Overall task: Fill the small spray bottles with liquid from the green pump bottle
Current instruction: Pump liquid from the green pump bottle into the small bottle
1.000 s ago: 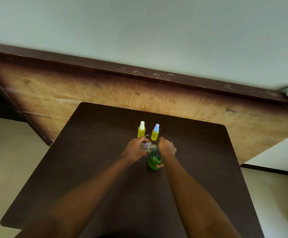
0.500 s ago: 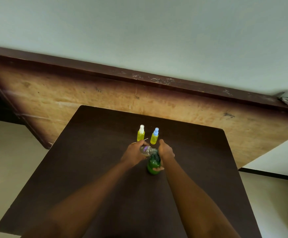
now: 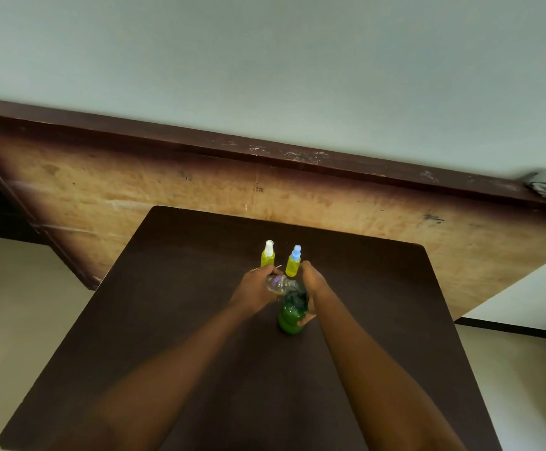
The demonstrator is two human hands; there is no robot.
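The green pump bottle (image 3: 290, 317) stands upright on the dark table (image 3: 174, 314), with my right hand (image 3: 312, 288) wrapped around its top and side. My left hand (image 3: 254, 288) grips a small clear spray bottle (image 3: 277, 283), tilted on its side with its mouth against the pump's dark nozzle. Behind my hands stand two small bottles of yellow-green liquid: one with a white cap (image 3: 268, 254) and one with a blue cap (image 3: 293, 261). A thin tube sticks out near my left fingers.
Past the table's far edge, a worn wooden panel (image 3: 167, 196) with a dark top rail leans against the pale wall. Crumpled grey cloth (image 3: 545, 185) sits on the rail at far right. Pale floor lies left and right of the table.
Hands and bottles keep their hold and position; only the camera has drifted slightly, shifting the scene a little lower in view.
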